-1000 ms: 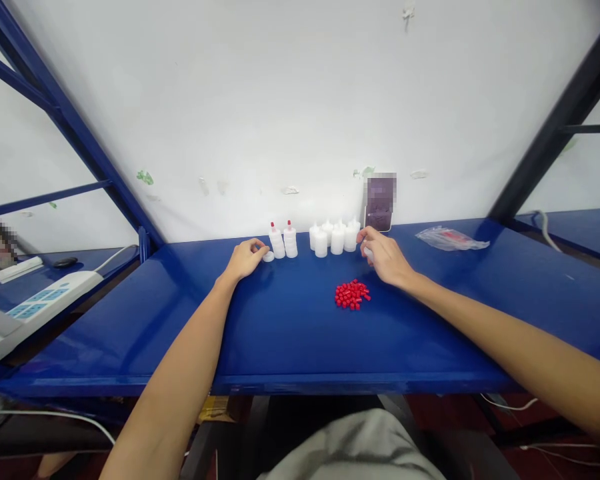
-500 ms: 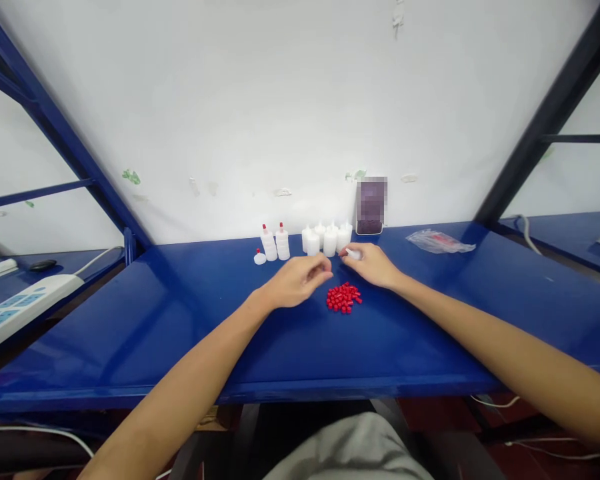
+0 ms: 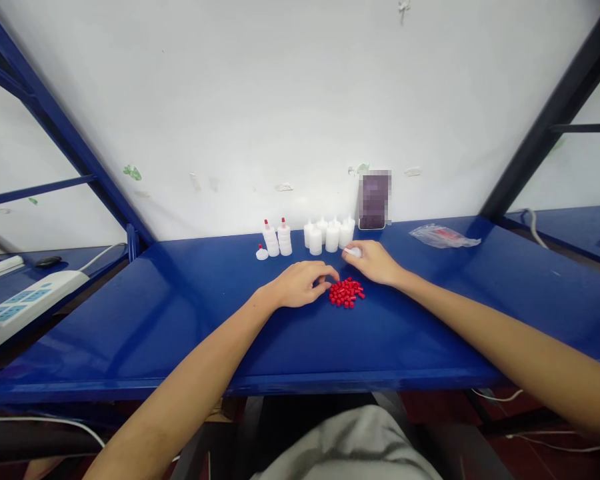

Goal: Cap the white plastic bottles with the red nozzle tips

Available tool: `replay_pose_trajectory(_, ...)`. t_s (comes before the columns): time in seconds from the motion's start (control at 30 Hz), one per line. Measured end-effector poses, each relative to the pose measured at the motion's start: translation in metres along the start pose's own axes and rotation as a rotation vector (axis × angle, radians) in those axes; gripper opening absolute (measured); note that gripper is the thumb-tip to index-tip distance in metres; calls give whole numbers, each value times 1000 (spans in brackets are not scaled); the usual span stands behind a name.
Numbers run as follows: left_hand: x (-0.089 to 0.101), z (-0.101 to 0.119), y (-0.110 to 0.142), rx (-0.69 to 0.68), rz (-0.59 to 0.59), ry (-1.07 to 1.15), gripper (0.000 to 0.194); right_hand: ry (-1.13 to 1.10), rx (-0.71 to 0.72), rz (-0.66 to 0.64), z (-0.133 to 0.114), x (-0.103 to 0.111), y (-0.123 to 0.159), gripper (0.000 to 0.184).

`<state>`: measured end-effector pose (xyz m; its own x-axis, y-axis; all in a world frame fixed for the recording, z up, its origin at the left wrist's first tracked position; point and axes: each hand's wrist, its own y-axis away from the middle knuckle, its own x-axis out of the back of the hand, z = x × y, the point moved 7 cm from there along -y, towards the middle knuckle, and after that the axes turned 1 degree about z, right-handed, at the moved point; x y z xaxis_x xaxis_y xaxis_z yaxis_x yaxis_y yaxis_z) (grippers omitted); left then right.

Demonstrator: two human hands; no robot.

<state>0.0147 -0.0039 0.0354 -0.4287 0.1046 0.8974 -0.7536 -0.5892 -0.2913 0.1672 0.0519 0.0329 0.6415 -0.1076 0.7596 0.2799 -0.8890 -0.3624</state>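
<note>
Several fingers of the left hand (image 3: 303,283) curve apart from the thumb at the near-left edge of the red caps (image 3: 347,293) — a loose pile just to their right, the caps lying every way. The right hand (image 3: 376,262), a little farther off, pinches a white spout (image 3: 353,253), tip pointing left. White bottles (image 3: 316,241) stand beyond. Half a second ago the left fingertips were nearer those bottles — now they're at the pile.

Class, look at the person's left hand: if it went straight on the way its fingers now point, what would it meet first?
Most likely the pile of red caps, just ahead of the left hand; whether they already touch is hard to tell from this one view.
</note>
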Motion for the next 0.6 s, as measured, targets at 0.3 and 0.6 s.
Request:
replay_pose_trajectory(0.3,1,2,0,0,-1,-29,18,-117,162,-34,-20,0,8,25)
replay_pose_trajectory(0.6,-4,1,0,-16,-27,-122,29,25,145,-30,-18,2,6,28)
